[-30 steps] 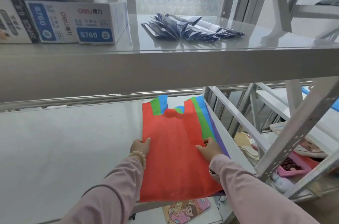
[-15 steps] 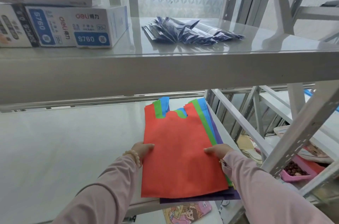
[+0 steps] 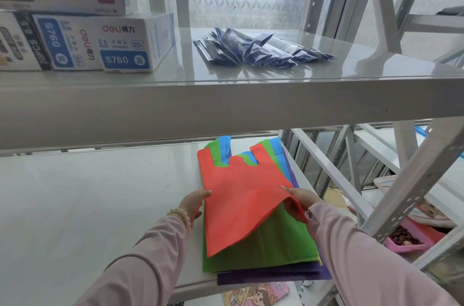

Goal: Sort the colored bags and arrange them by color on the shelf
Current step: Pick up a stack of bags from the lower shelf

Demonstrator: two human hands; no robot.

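A stack of flat colored bags lies on the right part of the lower shelf point(image 3: 88, 205). The red bag point(image 3: 238, 195) is on top, over a green bag point(image 3: 276, 248), a blue bag point(image 3: 277, 146) and a purple bag point(image 3: 271, 277) at the bottom. My right hand point(image 3: 300, 199) pinches the red bag's right edge and lifts its near right corner, baring the green one. My left hand point(image 3: 193, 204) grips the red bag's left edge, thumb on top.
The upper shelf point(image 3: 226, 102) crosses the view just above the bags, carrying white pen boxes point(image 3: 100, 42) at left and dark blue packets point(image 3: 256, 49) in the middle. Slanted grey rack struts point(image 3: 414, 185) stand to the right. A pink tray point(image 3: 411, 240) sits below right.
The stack has slid toward me. My right hand has taken hold of the red bag's right edge and peeled its near corner up, uncovering the green bag.
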